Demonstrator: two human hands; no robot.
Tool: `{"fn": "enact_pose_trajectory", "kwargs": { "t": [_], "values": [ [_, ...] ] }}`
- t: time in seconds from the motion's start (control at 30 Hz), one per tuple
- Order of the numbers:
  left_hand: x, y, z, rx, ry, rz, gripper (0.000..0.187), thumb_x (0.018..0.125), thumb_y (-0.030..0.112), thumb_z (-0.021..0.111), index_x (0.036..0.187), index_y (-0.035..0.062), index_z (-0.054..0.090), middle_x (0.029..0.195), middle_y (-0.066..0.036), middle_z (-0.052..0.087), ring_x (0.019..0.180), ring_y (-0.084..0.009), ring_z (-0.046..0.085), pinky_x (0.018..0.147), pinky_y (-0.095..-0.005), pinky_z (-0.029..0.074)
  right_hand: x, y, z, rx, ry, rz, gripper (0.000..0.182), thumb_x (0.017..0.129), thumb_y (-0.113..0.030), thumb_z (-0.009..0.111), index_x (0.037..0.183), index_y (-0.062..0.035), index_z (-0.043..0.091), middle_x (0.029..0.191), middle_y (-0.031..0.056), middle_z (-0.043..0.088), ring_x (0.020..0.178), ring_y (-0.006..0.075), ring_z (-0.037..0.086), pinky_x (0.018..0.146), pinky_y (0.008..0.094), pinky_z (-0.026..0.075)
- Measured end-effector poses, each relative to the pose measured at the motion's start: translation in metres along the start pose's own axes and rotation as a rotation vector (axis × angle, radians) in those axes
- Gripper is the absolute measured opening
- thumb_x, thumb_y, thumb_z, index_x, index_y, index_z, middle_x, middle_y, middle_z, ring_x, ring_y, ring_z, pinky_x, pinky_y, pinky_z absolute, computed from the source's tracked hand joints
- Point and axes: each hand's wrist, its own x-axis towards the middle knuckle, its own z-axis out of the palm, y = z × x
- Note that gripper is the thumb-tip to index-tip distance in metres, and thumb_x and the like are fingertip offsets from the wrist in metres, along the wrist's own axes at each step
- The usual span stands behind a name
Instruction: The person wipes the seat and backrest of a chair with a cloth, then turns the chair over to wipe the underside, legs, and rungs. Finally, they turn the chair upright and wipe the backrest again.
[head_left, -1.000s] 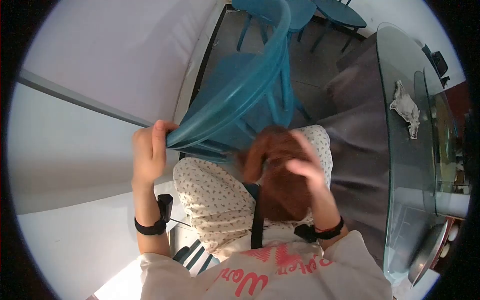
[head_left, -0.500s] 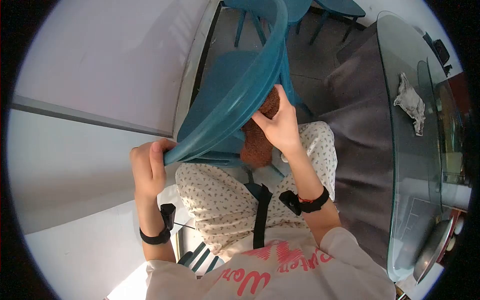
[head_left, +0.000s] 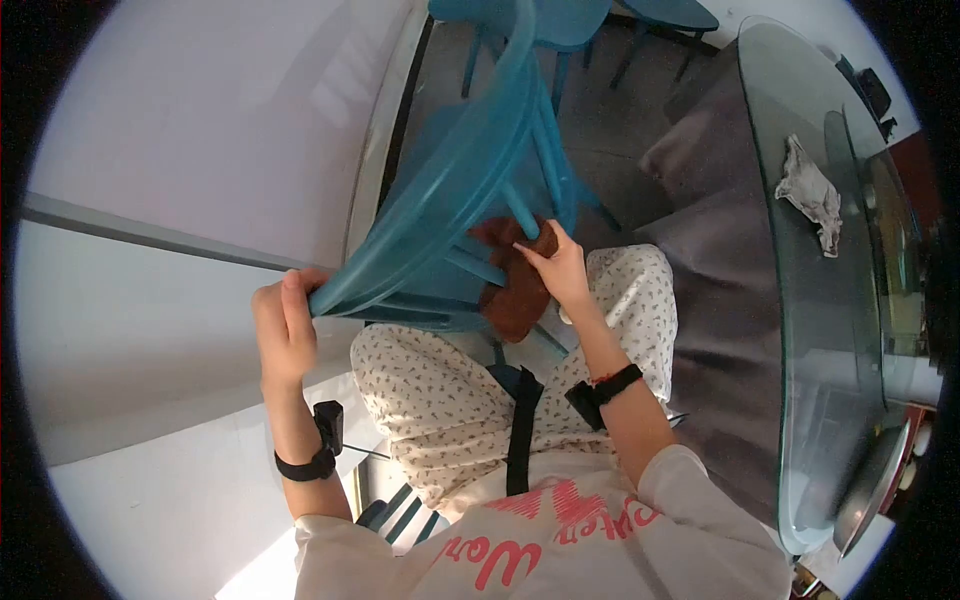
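A blue chair (head_left: 440,200) stands tilted in front of my knees, its curved top rail and back slats towards me. My left hand (head_left: 285,320) is closed around the left end of that rail. At the slats, my right hand (head_left: 562,268) grips a brown cloth (head_left: 518,305) with thumb and fingers. The cloth is bunched around a slat, and part of it shows between the slats. Its lower end hangs below the back.
On the right a glass-topped table (head_left: 800,330) with a dark grey tablecloth (head_left: 715,300) carries a crumpled pale cloth (head_left: 810,195). A metal pan (head_left: 875,490) is at its near end. More blue chairs (head_left: 570,20) stand ahead; a white wall (head_left: 190,330) is to the left.
My right hand has moved down from just beneath the top rail with the brown cloth, which now wraps a slat. The chair back has shifted slightly left, my left hand still on it.
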Motion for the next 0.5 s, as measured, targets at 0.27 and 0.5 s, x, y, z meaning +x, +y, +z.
{"fn": "enact_pose_trajectory", "kwargs": {
  "t": [0.27,0.5],
  "values": [
    [0.001,-0.007,0.007,0.007,0.138,0.059,0.052,0.096,0.026,0.026,0.070,-0.0050,0.058,0.049,-0.011,0.040,0.044,-0.0208,0.040,0.046,-0.0332,0.029,0.009,-0.056,-0.021,0.097,0.006,-0.199,0.041,0.069,-0.015,0.075,0.102,0.0040,0.058,0.088,0.0200,0.065,0.083,0.0270,0.066,0.070,0.0342,0.051],
    [0.003,-0.015,0.005,0.086,0.173,0.079,0.052,0.097,0.026,0.025,0.068,-0.0044,0.057,0.048,-0.011,0.040,0.044,-0.0216,0.040,0.046,-0.0333,0.029,0.037,-0.114,-0.023,0.140,-0.044,-0.275,0.048,0.069,-0.020,0.075,0.105,0.0052,0.055,0.088,0.0245,0.063,0.086,0.0351,0.063,0.071,0.0354,0.051]
  ]
}}
